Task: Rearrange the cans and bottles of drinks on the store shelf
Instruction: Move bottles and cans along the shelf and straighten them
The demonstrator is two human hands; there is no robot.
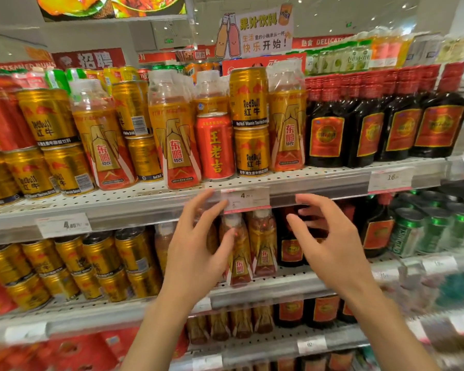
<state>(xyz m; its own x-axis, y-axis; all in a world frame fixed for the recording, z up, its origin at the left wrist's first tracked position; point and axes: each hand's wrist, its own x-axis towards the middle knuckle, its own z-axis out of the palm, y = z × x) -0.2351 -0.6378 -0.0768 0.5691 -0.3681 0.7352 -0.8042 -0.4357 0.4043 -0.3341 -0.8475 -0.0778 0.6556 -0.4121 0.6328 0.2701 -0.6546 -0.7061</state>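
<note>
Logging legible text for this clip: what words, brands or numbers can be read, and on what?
"RedBull 红牛": gold can
"王老吉": red can
"东鹏特饮": gold bottle
"4": price tag
"16": price tag
"果汁饮料": hanging sign
"招聘": red sign
Dark bottle labels: blurred.

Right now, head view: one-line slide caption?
Both empty hands, left and right, reach toward the drinks shelf below a red can.

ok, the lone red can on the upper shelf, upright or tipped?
Upright. The red can stands on its base on the upper shelf, pull-tab top facing up, label text reading vertically, between a gold-label bottle and stacked gold cans.
</note>
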